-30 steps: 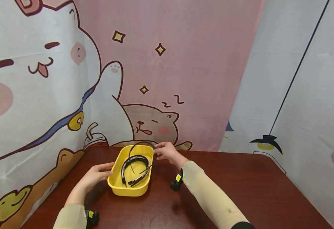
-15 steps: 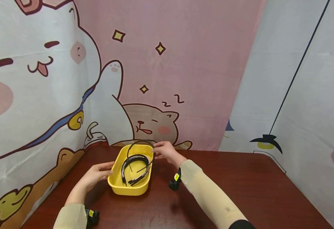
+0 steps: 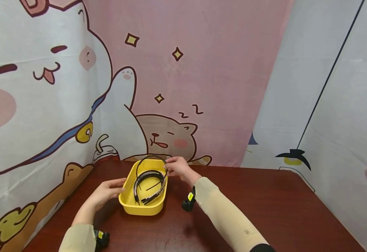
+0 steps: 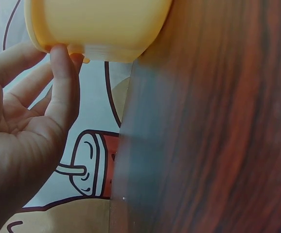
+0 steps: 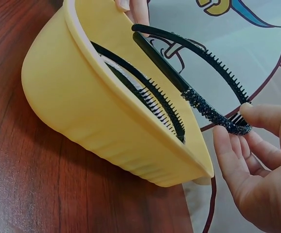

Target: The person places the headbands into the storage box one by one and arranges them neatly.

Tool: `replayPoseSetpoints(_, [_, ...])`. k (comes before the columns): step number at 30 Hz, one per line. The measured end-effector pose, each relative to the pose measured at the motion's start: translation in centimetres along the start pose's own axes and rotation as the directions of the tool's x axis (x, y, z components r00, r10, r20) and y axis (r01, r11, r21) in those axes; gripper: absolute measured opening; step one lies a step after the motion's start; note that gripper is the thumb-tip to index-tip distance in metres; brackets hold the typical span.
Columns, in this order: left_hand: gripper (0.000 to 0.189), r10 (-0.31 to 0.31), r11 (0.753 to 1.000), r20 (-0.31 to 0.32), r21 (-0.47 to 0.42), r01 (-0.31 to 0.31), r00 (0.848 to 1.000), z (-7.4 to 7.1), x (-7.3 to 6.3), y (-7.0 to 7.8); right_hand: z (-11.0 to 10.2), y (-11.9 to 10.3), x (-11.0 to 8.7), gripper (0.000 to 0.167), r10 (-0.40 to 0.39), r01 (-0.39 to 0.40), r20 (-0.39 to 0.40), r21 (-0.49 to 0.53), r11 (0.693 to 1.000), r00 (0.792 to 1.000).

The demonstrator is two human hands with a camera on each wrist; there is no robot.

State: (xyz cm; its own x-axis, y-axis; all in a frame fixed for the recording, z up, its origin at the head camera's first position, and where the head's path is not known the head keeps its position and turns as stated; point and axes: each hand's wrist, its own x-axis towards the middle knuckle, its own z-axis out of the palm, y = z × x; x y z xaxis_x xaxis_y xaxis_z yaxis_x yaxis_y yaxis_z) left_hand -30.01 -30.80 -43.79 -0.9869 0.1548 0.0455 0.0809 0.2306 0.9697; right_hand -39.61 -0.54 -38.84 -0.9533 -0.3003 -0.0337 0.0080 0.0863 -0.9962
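Note:
A black toothed headband (image 5: 206,108) with dark sparkling beads hangs over the yellow tub (image 3: 142,210), its two ends pointing toward the near side. My right hand (image 3: 179,167) pinches it at the top of its curve, by the tub's far right corner. Several other dark headbands (image 3: 152,173) lie nested together inside the tub; in the right wrist view their comb teeth (image 5: 166,104) show above the rim. On the tub's left side, my left hand (image 3: 106,191) grips the rim, with one digit against the outer wall in the left wrist view.
The tub stands on a dark red-brown wooden table (image 3: 233,203), near its back left part. A cartoon-printed cloth (image 3: 221,87) hangs right behind the table. Each wrist carries a small black camera (image 3: 188,203).
My right hand has moved a little left, carrying the beaded headband further over the tub. The left hand stays at the rim, and the tub has hardly moved.

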Motion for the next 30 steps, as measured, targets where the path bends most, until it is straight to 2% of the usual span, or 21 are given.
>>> replayPoseSetpoints(22, [0.053,-0.008,1.000,-0.007,-0.007,0.008,1.000,0.0,0.1,-0.2,1.1,0.8,-0.1,0.029,0.007,-0.007,-0.018,0.008,1.000,1.000])
replayPoseSetpoints(30, [0.053,-0.012,1.000,-0.005,-0.004,0.012,1.000,0.0,0.1,0.0,1.7,1.1,-0.1,0.026,0.040,-0.039,-0.044,0.012,0.999,0.998])
